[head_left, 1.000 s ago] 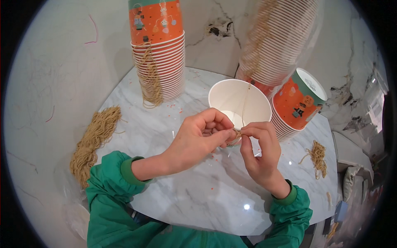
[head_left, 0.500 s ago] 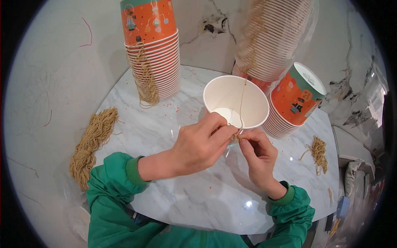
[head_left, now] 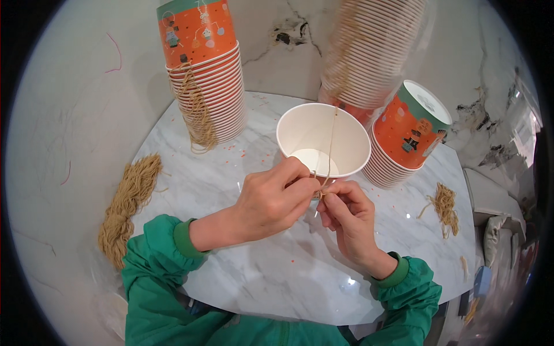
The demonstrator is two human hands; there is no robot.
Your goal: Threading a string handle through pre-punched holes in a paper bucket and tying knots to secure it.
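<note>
A paper bucket (head_left: pixel 293 137), white inside, stands upright on the table in front of me. A thin tan string (head_left: pixel 331 135) runs from a hole near its far rim across the opening to the near rim. At that near rim my left hand (head_left: pixel 271 199) is closed, its thumb and fingertips pinching the string against the bucket's outside. Close beside it, my right hand (head_left: pixel 351 222) pinches the string between thumb and forefinger, the other fingers curled in. A small loop or knot seems to lie between the fingertips, but the fingers partly hide it.
On the marble-patterned table (head_left: pixel 259 277), a tall stack of orange paper buckets (head_left: pixel 202 34) with strings hangs back left. A bagged stack (head_left: pixel 369 57) and a shorter upturned stack (head_left: pixel 407 138) stand back right. A tan string bundle (head_left: pixel 130 202) lies left, a smaller one (head_left: pixel 444 207) right.
The whole view has shifted slightly, so things appear a little further left. Both hands remain at the near rim; the right hand's lower fingers have moved slightly while it keeps pinching the string.
</note>
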